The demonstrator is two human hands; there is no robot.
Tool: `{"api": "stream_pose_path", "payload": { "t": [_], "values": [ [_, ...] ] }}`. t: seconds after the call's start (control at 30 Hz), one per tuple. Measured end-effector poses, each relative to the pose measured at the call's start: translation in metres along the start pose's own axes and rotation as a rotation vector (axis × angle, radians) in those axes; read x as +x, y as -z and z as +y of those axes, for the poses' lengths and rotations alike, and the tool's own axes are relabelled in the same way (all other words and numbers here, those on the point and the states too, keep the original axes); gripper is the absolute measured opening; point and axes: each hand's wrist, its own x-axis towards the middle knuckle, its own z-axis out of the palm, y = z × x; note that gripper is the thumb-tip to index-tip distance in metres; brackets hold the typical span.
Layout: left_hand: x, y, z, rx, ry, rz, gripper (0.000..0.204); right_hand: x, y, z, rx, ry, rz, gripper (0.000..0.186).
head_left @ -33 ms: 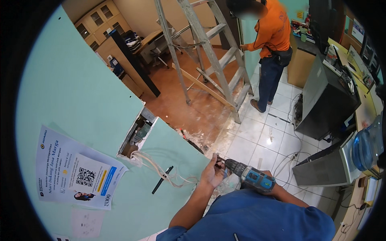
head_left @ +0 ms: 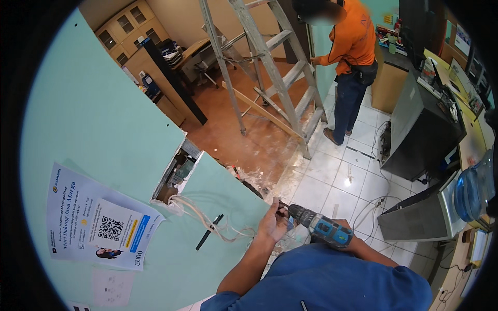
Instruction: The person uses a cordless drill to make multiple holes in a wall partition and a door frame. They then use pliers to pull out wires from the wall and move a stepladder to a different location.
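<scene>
A blue-and-black cordless drill [head_left: 328, 229] lies across the front of my body, its chuck pointing up and to the left. My right hand [head_left: 346, 225] is behind the drill body, closed round its grip and mostly hidden by it. The thumb and fingers of my left hand [head_left: 273, 224] are closed at the drill's nose, pinching the short dark bit [head_left: 283, 206] in front of the chuck. The bit's tip is partly covered by my fingers.
On my left stands a pale green wall [head_left: 119, 155] with a cut-out hole [head_left: 179, 171], loose cables [head_left: 194, 207] and a poster [head_left: 104, 217]. Ahead is a stepladder [head_left: 275, 57]. Beyond it stands a person in orange [head_left: 355, 41]. A water dispenser [head_left: 415, 212] is at right.
The drill and my left hand have shifted very slightly to the left. My grip looks the same.
</scene>
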Motion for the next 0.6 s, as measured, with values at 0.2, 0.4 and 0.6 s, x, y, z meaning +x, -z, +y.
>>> {"api": "stream_pose_path", "payload": {
  "t": [0.2,0.4,0.6],
  "values": [
    [0.009,-0.010,0.013,0.066,-0.158,0.050,0.019,0.034,0.005,0.018,-0.031,0.165,0.026,0.046],
    [0.023,0.000,0.043,0.074,-0.218,0.146,0.029,0.087,-0.012,0.022,0.081,0.136,-0.067,0.046],
    [0.025,0.007,0.094,0.142,-0.333,0.222,0.023,0.151,-0.035,0.022,0.201,0.265,-0.116,0.057]
  ]
}}
